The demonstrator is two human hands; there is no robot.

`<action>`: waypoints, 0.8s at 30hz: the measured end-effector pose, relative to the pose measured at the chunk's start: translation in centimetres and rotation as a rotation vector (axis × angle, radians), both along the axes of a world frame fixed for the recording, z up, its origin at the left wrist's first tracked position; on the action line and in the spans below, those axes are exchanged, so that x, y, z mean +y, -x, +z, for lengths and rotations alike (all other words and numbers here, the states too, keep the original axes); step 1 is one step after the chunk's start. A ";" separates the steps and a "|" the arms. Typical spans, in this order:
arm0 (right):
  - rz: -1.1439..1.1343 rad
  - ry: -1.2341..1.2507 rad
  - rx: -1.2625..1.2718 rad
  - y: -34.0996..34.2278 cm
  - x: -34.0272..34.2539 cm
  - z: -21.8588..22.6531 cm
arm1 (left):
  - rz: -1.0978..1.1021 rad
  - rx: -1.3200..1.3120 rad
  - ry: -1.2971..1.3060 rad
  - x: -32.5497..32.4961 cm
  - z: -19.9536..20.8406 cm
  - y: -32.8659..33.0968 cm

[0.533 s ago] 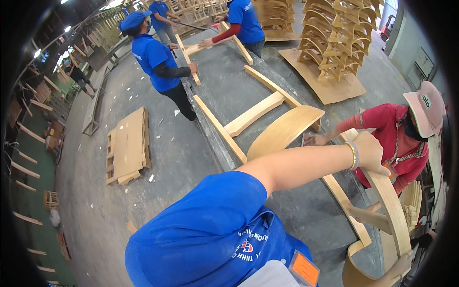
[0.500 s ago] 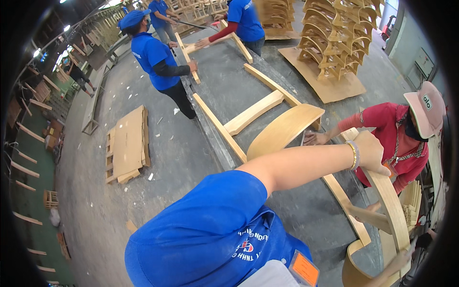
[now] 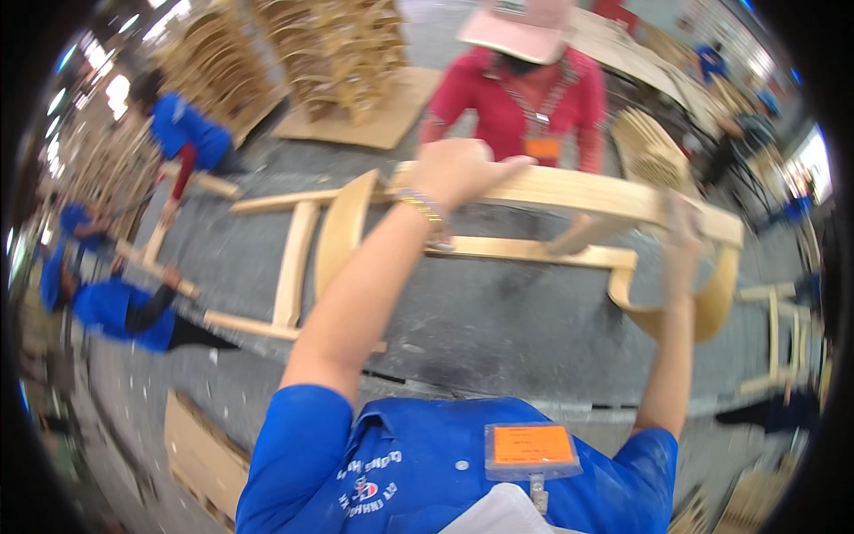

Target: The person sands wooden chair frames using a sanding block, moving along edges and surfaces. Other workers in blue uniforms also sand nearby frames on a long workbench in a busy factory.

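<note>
A pale wooden rail [image 3: 578, 190] lies across in front of me, raised above the grey worktable [image 3: 498, 329]. My left hand [image 3: 455, 173] is closed over its left part, thumb stretched along the top. Blurred by motion, my right hand [image 3: 681, 227] grips the same rail near its right end. Below it are a second rail [image 3: 534, 250] and a short crosspiece [image 3: 587, 233]. A curved wooden panel [image 3: 717, 298] joins the frame at the right. Left of my left forearm stand another curved panel [image 3: 349, 218] and a wooden crossbar [image 3: 295, 262].
Across the table stands a co-worker [image 3: 534, 98] in red with a pink cap. Co-workers in blue [image 3: 191, 129] handle wooden pieces at the left. Stacked curved parts [image 3: 342, 62] rest on cardboard at the back. Bundled wooden strips [image 3: 654, 160] lie at back right.
My view has swung to the right, so the co-worker in red now appears ahead. My left hand stays on the rail; my right hand and forearm now show more fully, at its right end.
</note>
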State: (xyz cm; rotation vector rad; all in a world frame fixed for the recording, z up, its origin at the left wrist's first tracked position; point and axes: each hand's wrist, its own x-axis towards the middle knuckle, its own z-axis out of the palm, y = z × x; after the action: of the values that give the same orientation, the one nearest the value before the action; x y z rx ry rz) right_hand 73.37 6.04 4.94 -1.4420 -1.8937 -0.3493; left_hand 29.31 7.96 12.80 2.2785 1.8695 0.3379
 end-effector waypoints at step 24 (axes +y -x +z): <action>-0.689 0.255 -0.036 -9.9 3.6 7.2 | -0.046 0.019 -0.087 0.4 0.5 -3.4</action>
State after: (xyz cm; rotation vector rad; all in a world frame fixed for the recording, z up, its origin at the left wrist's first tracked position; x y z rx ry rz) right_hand 83.32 9.68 12.10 -2.2599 -1.4486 -0.4627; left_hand 32.67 8.40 13.34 2.3859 1.8425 0.3998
